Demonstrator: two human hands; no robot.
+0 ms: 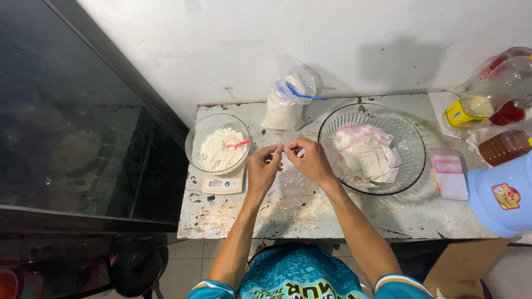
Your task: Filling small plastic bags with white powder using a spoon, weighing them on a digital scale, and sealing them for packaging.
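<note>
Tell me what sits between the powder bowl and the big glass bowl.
In the head view, both hands, left and right, pinch a small clear bag there.

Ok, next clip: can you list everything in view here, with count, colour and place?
small zip bag: one, clear, pinched between both hands above the table middle
table: one, white and worn, dusted with powder, against the wall
small glass bowl: one, clear, on the scale at left, holding white powder
pink spoon: one, in the powder
kitchen scale: one, cream, under the small bowl
powder sack: one, clear plastic with white powder and a blue scoop, at the wall
large glass bowl: one, clear, right of centre
filled bags: several, white with pink strips, in the large bowl
stack of empty bags: one, pink-topped, right of the large bowl
bottles: about three, far right
blue tub: one, right edge
left hand: one, on the bag
right hand: one, on the bag
</note>
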